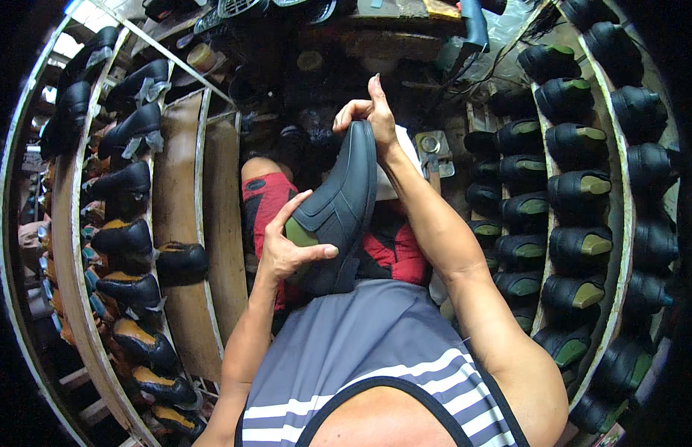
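Black boot [338, 197] held between hands, left [280, 255] around green panel [298, 233], right [378, 119] at toe, racks [180, 153] bearing black footwear [577, 188]

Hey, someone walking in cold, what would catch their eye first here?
Probably the black boot in the middle, toe up, between the left hand by its green patch and the right hand at its toe. Next, the stacked rows of black footwear on the right, and the bright red legwear just behind the boot.
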Demonstrator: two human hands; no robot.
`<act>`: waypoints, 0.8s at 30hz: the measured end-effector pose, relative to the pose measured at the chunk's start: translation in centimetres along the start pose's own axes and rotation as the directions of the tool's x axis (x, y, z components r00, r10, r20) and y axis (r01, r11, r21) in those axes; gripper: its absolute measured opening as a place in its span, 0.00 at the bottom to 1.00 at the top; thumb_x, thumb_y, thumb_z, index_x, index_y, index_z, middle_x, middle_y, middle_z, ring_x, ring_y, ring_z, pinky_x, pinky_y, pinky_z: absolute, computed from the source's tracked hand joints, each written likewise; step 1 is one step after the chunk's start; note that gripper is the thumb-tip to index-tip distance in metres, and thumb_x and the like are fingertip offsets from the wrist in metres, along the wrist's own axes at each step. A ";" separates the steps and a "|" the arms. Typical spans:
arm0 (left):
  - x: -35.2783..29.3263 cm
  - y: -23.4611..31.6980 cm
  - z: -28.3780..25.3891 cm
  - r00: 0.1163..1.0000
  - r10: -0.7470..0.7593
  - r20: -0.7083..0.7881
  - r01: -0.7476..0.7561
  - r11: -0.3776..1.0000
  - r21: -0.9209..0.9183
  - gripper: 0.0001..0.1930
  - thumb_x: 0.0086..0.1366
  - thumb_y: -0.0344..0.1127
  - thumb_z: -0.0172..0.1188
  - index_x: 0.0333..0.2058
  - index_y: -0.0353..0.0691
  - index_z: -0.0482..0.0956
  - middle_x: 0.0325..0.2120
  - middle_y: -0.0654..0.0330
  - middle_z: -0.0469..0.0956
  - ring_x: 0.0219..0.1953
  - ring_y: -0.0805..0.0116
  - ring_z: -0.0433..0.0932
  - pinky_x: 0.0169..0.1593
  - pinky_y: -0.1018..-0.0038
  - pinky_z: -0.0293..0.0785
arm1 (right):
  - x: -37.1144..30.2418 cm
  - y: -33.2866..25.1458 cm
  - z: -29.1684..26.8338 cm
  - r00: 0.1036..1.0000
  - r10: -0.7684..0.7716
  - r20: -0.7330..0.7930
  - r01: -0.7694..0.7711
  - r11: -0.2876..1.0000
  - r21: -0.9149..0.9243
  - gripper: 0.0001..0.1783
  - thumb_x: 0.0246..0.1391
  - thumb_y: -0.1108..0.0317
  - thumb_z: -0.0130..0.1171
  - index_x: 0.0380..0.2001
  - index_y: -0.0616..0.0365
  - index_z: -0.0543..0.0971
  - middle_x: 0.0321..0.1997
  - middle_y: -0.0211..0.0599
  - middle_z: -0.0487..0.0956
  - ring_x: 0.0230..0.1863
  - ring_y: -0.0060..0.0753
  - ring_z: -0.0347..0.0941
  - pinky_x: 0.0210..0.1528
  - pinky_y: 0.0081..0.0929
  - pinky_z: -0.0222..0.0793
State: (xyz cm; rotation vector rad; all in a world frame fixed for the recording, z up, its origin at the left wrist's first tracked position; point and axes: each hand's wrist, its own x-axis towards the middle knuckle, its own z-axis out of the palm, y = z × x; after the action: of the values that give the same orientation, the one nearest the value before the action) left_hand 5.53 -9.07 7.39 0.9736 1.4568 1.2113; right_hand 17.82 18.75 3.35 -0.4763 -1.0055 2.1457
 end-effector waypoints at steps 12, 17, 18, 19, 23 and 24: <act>0.3 1.5 -0.2 0.987 0.062 -0.151 -0.075 0.994 -0.084 0.53 0.43 0.30 0.90 0.69 0.32 0.73 0.56 0.52 0.85 0.58 0.65 0.83 0.67 0.66 0.77 | -3.3 -4.6 3.5 0.945 -0.197 -0.263 -0.119 0.539 -0.834 0.58 0.67 0.16 0.37 0.70 0.63 0.69 0.47 0.45 0.81 0.48 0.32 0.78 0.49 0.34 0.75; -0.1 2.1 1.3 0.903 0.179 -0.390 -0.183 0.983 0.027 0.42 0.60 0.26 0.80 0.71 0.28 0.70 0.57 0.51 0.84 0.58 0.66 0.82 0.65 0.69 0.76 | -14.2 -2.4 7.3 0.967 0.050 0.249 0.129 0.749 -0.650 0.65 0.57 0.47 0.71 0.80 0.60 0.39 0.64 0.50 0.59 0.63 0.44 0.61 0.66 0.41 0.62; -0.8 2.0 2.0 0.899 0.223 -0.376 -0.217 0.974 0.058 0.39 0.64 0.26 0.77 0.71 0.27 0.69 0.57 0.51 0.84 0.58 0.66 0.83 0.65 0.69 0.76 | -15.3 -1.5 7.6 0.969 -0.038 0.242 0.190 0.741 -0.644 0.80 0.46 0.43 0.80 0.80 0.61 0.30 0.75 0.57 0.49 0.74 0.51 0.53 0.74 0.44 0.55; -1.4 2.0 2.7 0.888 0.295 -0.353 -0.302 0.953 0.037 0.30 0.71 0.32 0.69 0.68 0.27 0.74 0.56 0.48 0.85 0.55 0.67 0.84 0.62 0.71 0.77 | -16.2 -1.0 7.7 0.988 -0.037 0.148 0.133 0.681 -0.720 0.96 0.35 0.39 0.88 0.80 0.61 0.20 0.86 0.65 0.39 0.85 0.58 0.46 0.83 0.47 0.49; -2.6 3.1 3.3 0.906 0.406 -0.117 -0.416 0.906 -0.081 0.32 0.73 0.33 0.61 0.71 0.25 0.68 0.57 0.39 0.83 0.60 0.55 0.84 0.66 0.65 0.75 | -17.5 -1.5 7.1 0.986 -0.156 0.058 0.128 0.489 -0.863 0.96 0.32 0.52 0.91 0.81 0.59 0.21 0.84 0.63 0.49 0.82 0.56 0.56 0.82 0.43 0.54; -2.4 3.8 2.7 0.934 0.350 -0.079 -0.353 0.935 -0.033 0.39 0.72 0.39 0.65 0.73 0.25 0.61 0.49 0.46 0.87 0.48 0.61 0.87 0.57 0.66 0.80 | -17.5 -2.1 6.8 0.987 -0.137 0.079 0.136 0.487 -0.863 0.90 0.35 0.57 0.87 0.82 0.60 0.24 0.82 0.62 0.54 0.82 0.54 0.56 0.83 0.43 0.53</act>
State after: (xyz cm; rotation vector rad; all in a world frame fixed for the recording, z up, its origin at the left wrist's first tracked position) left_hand 8.71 -10.09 11.51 1.2045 1.3374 1.5460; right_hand 26.70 3.37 9.80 -0.8196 -2.0525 1.3225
